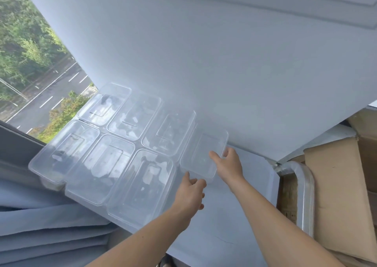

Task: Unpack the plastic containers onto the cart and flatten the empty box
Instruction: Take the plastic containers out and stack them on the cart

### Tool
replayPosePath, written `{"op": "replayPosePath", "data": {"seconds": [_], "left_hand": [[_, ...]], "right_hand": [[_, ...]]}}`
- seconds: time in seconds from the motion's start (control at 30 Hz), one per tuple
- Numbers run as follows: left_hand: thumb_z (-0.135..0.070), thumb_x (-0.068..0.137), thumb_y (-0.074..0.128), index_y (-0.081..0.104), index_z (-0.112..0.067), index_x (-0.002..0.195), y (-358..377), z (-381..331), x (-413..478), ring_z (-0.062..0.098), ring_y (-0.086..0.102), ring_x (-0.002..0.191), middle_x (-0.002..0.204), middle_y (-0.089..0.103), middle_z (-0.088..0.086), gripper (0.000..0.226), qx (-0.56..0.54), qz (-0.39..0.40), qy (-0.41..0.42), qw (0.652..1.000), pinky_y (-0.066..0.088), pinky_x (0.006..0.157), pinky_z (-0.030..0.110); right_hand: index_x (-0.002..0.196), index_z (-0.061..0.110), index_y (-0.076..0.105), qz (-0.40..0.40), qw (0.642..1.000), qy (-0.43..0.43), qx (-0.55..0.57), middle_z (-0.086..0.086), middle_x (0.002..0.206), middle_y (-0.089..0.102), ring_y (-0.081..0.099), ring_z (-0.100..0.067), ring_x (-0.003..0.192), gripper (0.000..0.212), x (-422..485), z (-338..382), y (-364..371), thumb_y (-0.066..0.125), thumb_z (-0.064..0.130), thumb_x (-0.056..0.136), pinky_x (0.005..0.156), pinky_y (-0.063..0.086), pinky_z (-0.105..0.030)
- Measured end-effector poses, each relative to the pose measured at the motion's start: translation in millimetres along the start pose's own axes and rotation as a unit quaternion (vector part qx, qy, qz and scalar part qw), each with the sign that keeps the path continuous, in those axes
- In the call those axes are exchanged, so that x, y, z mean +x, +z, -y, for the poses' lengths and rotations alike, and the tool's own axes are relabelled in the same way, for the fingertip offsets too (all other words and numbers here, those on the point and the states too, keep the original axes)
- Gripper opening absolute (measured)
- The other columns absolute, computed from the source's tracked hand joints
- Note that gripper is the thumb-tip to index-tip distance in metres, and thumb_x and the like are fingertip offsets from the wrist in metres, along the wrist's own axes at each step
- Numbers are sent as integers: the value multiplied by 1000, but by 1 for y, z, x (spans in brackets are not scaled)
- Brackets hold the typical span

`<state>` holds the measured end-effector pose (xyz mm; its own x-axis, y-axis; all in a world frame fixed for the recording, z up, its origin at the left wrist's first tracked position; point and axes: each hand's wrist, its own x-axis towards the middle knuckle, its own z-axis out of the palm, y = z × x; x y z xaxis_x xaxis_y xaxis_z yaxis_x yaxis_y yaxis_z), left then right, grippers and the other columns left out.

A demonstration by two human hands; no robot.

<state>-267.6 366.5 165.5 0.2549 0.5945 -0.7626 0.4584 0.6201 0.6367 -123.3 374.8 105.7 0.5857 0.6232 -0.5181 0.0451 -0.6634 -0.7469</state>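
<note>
Though all empty, six containers in two rows, a seventh container gripped by left hand and right hand.

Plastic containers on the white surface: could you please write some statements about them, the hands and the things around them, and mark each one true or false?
1. The left hand and the right hand both hold the same clear container. True.
2. Six other containers lie in two rows of three. True.
3. The cardboard box is to the left of the containers. False: it is to their right.
4. The held container is full of food. False: it is empty and see-through.
5. The window shows a road and trees. True.
</note>
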Motion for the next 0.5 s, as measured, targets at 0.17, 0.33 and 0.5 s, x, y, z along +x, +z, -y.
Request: {"op": "replayPosePath", "data": {"seconds": [0.17,0.33,0.5], "left_hand": [[-28,95,52,16,-21,158,-2,5,-23,19,56,121,151,41,0,73,75,6,27,997,50,100,38],[-31,97,51,19,-19,157,-5,2,-53,13,47,126,157,34,-1,69,212,17,117,970,42,98,29],[-37,100,45,20,-16,157,-13,0,-75,17,29,146,163,24,0,65,429,37,220,875,26,115,30]], "right_hand": [[148,16,36,18,998,-34,-47,0,147,40,49,-20,123,67,-24,-3,-18,59,47,93,90,37,-31],[153,15,32,20,992,-82,-92,-1,158,33,40,-20,141,72,-60,-8,-43,57,49,95,108,36,-35],[150,16,39,-29,983,-123,-132,1,157,36,37,-16,142,63,-109,-14,-79,53,49,98,110,33,-34]]}}
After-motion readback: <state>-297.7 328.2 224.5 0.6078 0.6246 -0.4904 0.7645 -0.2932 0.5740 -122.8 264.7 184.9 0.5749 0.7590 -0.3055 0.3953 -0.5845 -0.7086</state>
